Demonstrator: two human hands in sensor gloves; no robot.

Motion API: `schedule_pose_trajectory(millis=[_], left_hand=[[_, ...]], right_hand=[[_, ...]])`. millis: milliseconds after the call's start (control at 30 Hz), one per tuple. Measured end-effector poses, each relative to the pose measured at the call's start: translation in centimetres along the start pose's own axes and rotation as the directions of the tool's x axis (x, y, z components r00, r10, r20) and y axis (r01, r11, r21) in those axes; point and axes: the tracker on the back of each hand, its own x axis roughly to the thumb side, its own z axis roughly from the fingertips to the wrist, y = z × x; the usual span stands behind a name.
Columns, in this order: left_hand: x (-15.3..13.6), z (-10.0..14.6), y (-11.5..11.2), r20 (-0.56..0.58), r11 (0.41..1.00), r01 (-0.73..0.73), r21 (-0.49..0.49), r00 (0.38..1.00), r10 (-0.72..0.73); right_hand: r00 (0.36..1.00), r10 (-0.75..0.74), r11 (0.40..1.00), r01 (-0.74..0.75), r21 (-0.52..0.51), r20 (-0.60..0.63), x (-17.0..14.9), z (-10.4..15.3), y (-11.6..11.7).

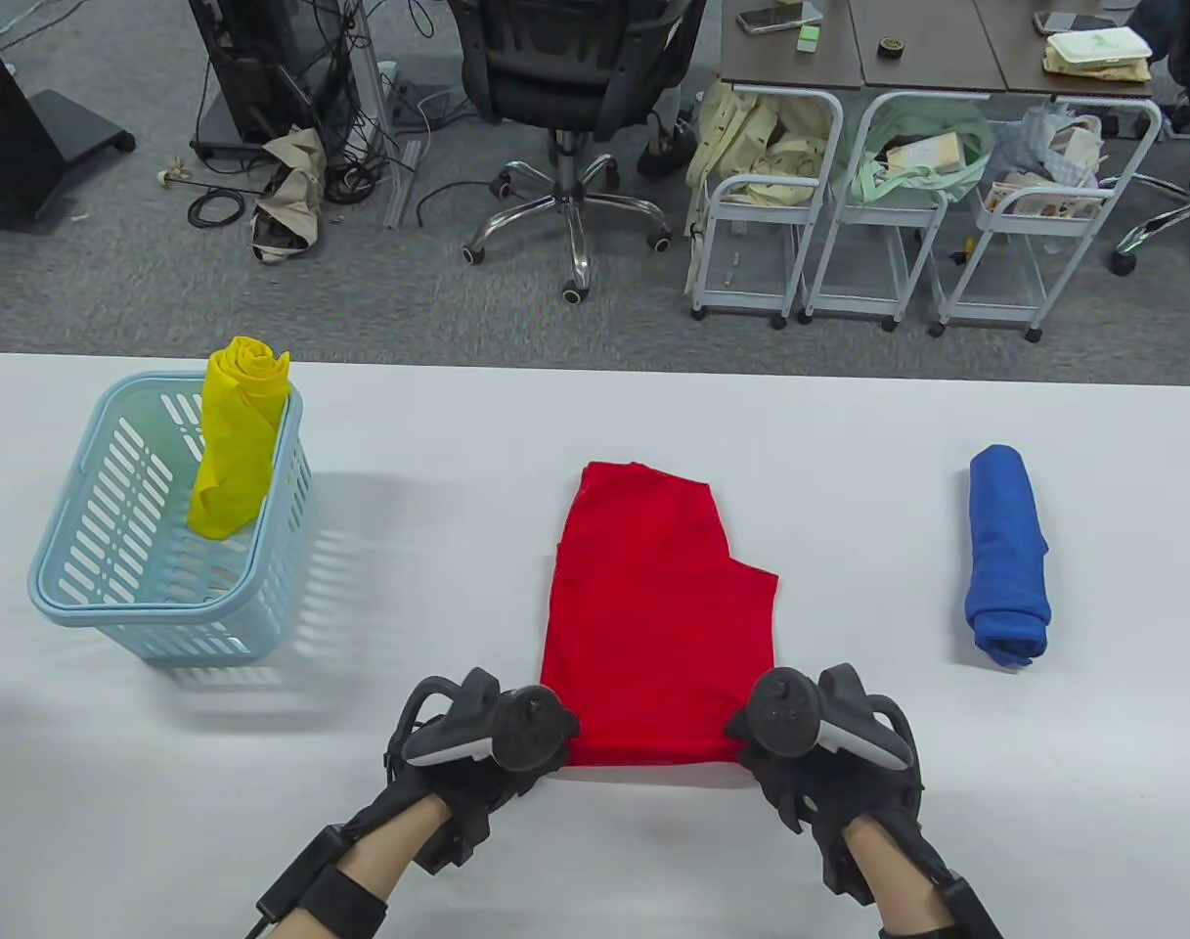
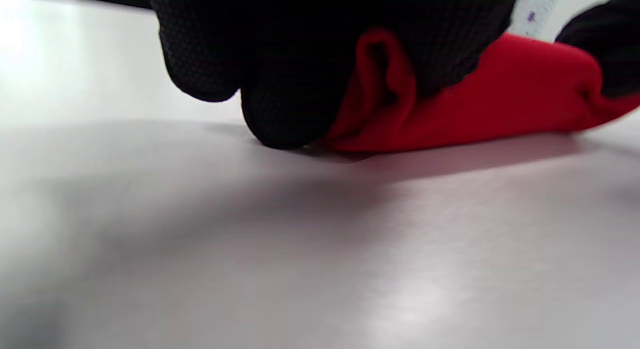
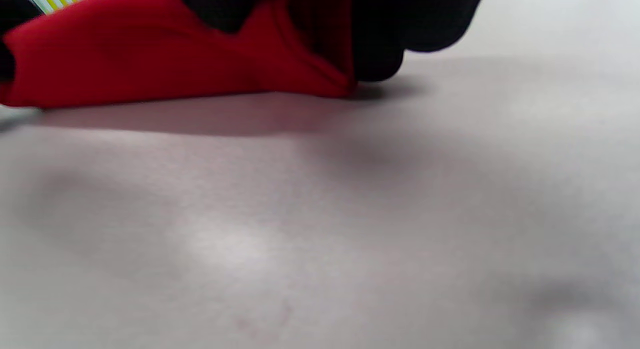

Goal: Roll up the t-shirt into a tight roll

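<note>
The folded red cotton t-shirt (image 1: 653, 606) is lying flat in the middle of the white table (image 1: 849, 440), its near edge curling up into the start of a roll. My left hand (image 1: 487, 743) is pinching that edge at its left corner, and my right hand (image 1: 810, 734) is gripping the right corner, fingers (image 2: 280, 109) curled round the fabric. To the far left, a pale blue plastic basket (image 1: 115, 587) is holding an upright yellow rolled shirt (image 1: 238, 440); to the right, a blue rolled shirt (image 1: 1007, 553) is lying alone.
</note>
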Motion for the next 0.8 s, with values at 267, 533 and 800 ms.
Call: schedule_pose_trajectory(millis=[267,533,800], left_hand=[[-0.1,-0.4,-0.2,-0.101,0.992,0.12,0.032,0.988,-0.117],[2.5,1.6,1.4,-0.076,0.929,0.299,0.216,0.954,-0.289],[4.3,-0.3,-2.6,0.067,0.942,0.336,0.018,0.939,-0.337]], right_hand=[[0.996,-0.013,1.0,0.014,0.01,-0.084,-0.5,-0.8,0.3],[0.994,-0.024,1.0,0.025,0.009,-0.103,-0.4,-1.0,0.3],[0.984,-0.085,0.996,0.082,-0.026,-0.156,-1.2,-0.5,0.0]])
